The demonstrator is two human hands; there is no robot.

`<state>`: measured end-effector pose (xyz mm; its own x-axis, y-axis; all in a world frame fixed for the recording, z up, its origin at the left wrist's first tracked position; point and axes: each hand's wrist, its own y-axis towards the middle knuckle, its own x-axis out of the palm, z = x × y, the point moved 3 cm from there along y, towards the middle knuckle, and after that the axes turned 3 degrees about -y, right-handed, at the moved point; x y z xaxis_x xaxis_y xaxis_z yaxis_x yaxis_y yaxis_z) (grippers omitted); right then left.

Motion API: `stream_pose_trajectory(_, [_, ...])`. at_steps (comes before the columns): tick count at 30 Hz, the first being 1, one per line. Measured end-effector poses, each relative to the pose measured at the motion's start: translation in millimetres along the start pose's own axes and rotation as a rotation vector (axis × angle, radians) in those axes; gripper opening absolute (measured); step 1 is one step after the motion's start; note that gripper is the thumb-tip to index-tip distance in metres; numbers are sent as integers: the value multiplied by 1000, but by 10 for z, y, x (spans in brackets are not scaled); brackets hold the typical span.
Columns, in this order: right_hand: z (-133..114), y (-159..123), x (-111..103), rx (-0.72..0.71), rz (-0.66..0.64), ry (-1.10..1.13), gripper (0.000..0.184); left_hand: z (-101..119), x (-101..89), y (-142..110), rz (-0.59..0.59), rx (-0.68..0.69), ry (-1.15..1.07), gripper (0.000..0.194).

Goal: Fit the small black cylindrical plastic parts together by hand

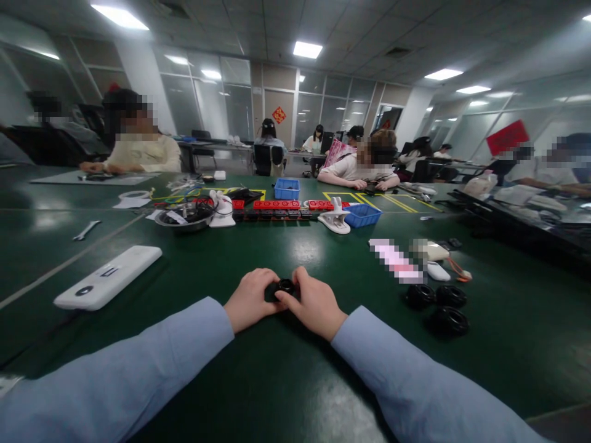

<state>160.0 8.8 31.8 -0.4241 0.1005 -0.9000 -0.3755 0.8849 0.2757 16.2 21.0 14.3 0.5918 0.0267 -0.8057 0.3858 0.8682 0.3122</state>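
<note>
Open green tabletop (240,394) surrounds left hand (252,299) and right hand (316,303), pinching a black ring (286,285).

Long pale-blue sleeves (152,363), plain cuffs (220,319)

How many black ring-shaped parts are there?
4 visible: held ring between left hand and right hand; rightward, far-left ring, far-right ring, nearer ring. Fingers may hide more.

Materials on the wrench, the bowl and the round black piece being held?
Wrench: metal, probably steel; silvery-grey sheen.
Bowl: likely stainless steel, smooth; shiny grey wall.
Round black piece: fairly glossy, with highlights on its ring; hard plastic seems likeliest, but rubber or coated metal can't be ruled out.
</note>
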Motion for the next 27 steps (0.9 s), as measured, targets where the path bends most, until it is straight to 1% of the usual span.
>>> stream_pose_trajectory(3, [19,-13,-33,18,16,11,31,-26,29,0,-24,9,-14,27])
stream_pose_trajectory(7, [13,-15,-39,-29,51,19,43,-53,51,6,-28,66,-90,29])
stream_pose_trajectory(9, [11,-9,-41,-43,84,11,39,-55,55,7,-25,90,-118,29])
stream_pose_trajectory(11, [6,-3,-44,-67,99,9,31,-48,55,6,-27,96,-135,29])
stream_pose_trajectory(15, [-36,-4,-56,-192,77,37,17,-15,42,11,-49,82,-142,32])
stream_pose_trajectory(18, [-73,-17,-77,-278,59,44,20,12,25,21,-81,78,-139,30])
stream_pose_trajectory(21, [-92,-26,-105,-334,48,52,23,30,12,28,-122,73,-143,27])
stream_pose_trajectory(24, [-98,-24,-129,-371,29,45,23,31,10,30,-147,75,-156,29])
stream_pose_trajectory(27, [-122,-28,-145,-418,7,31,20,9,27,34,-158,74,-171,24])
